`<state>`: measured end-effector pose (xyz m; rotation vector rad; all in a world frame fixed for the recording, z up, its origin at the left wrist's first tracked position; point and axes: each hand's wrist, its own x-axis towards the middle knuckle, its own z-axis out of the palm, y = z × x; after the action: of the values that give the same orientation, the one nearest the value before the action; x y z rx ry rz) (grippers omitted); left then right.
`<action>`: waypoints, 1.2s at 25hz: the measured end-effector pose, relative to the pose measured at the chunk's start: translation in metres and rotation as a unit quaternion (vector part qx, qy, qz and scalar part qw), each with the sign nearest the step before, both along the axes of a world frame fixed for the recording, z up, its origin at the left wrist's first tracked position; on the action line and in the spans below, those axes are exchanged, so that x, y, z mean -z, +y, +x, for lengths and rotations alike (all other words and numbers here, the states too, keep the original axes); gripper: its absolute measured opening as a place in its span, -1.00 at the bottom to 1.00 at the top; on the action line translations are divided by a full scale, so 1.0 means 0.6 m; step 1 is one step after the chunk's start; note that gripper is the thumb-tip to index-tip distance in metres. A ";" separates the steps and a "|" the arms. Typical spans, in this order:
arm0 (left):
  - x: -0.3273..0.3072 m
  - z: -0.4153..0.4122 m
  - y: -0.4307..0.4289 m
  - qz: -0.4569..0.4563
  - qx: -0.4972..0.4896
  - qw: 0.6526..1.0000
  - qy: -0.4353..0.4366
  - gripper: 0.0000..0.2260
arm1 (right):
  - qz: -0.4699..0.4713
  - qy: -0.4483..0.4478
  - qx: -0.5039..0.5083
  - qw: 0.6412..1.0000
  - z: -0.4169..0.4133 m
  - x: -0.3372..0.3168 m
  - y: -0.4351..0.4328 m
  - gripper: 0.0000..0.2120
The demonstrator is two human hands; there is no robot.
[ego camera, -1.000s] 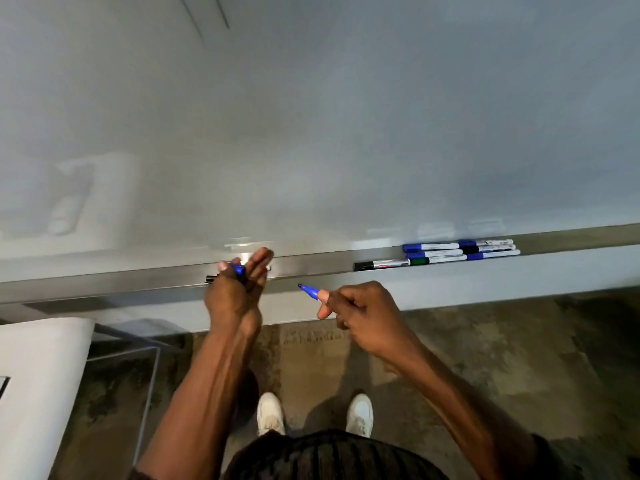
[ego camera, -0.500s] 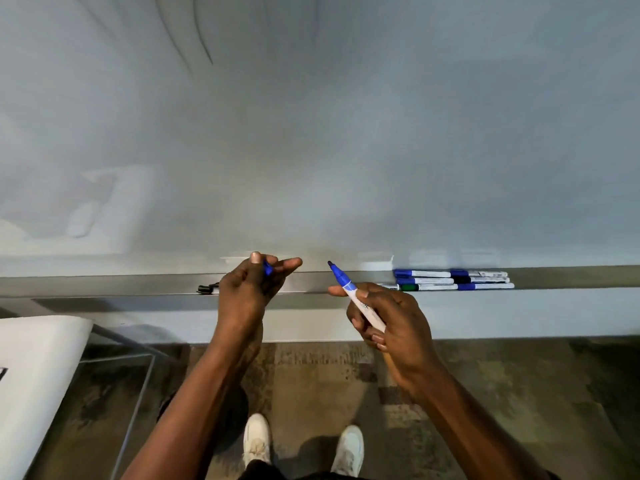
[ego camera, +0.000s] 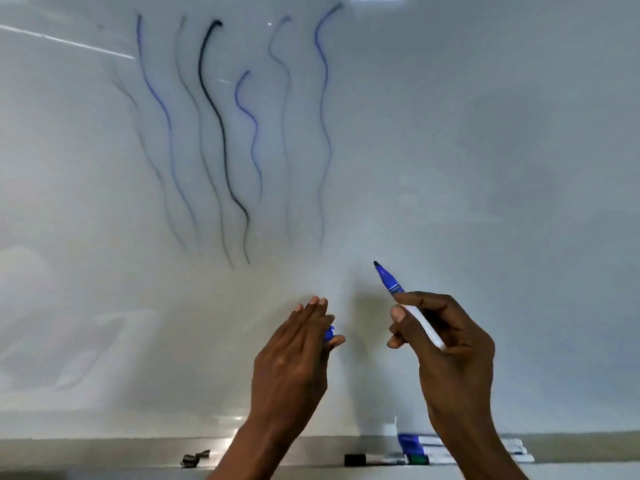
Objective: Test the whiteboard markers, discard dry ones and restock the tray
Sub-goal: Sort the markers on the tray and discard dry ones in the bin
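The whiteboard (ego camera: pixel 485 168) fills nearly the whole frame. In its upper left quarter run seven or so wavy lines (ego camera: pixel 221 133) from top to bottom: one thick and black, several blue, the others thin and grey. Along the bottom edge lies the tray (ego camera: pixel 104 452), a grey ledge.

The right hand (ego camera: pixel 450 348) is raised in front of the board, lower right of centre. Its fingers (ego camera: pixel 398 311) are curled round the marker (ego camera: pixel 420 322), pinching the white barrel between thumb and forefinger. The marker is uncapped and slants up and to the left, with its blue end and dark tip close to the board, below the lines; whether the tip touches cannot be told.

The left hand (ego camera: pixel 291 362) is at lower centre, its back to the camera, fingers straight and pressed together, pointing up. The thumb holds a blue cap (ego camera: pixel 329 333) against them, and only a bit of the cap shows.

In the tray at lower right, partly behind the right wrist, lie spare markers (ego camera: pixel 512 448) stacked side by side, white with blue ends. A black-capped one (ego camera: pixel 356 460) and a green cap (ego camera: pixel 419 459) sit at the front. A small dark object (ego camera: pixel 195 459) lies on the tray at lower left, too blurred to name.
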<state>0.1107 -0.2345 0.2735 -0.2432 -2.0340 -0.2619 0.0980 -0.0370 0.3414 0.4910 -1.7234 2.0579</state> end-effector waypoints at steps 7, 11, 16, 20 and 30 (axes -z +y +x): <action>-0.051 -0.057 -0.029 -0.044 -0.057 0.997 0.040 -0.62 | -0.051 0.167 -0.003 0.985 -0.047 -0.171 -0.037 -0.71; -0.038 -0.085 -0.041 -0.075 -0.071 0.992 0.074 -0.54 | -0.022 0.292 0.128 0.948 -0.081 -0.263 -0.063 -0.93; -0.027 -0.116 -0.065 -0.152 -0.074 0.978 0.124 -0.68 | 0.014 0.397 0.211 0.893 -0.155 -0.352 -0.084 -0.81; -0.013 -0.138 -0.083 -0.155 -0.060 0.978 0.124 -0.69 | 0.025 0.407 0.241 0.881 -0.193 -0.379 -0.094 -0.80; -0.012 -0.134 -0.077 -0.127 -0.048 0.983 0.121 -0.67 | 0.157 0.432 0.287 0.840 -0.164 -0.269 -0.083 -0.83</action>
<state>0.0303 -0.2804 0.2809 -0.3185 -1.8273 0.0870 -0.0006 -0.0867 0.5029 0.7382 -1.3716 0.8915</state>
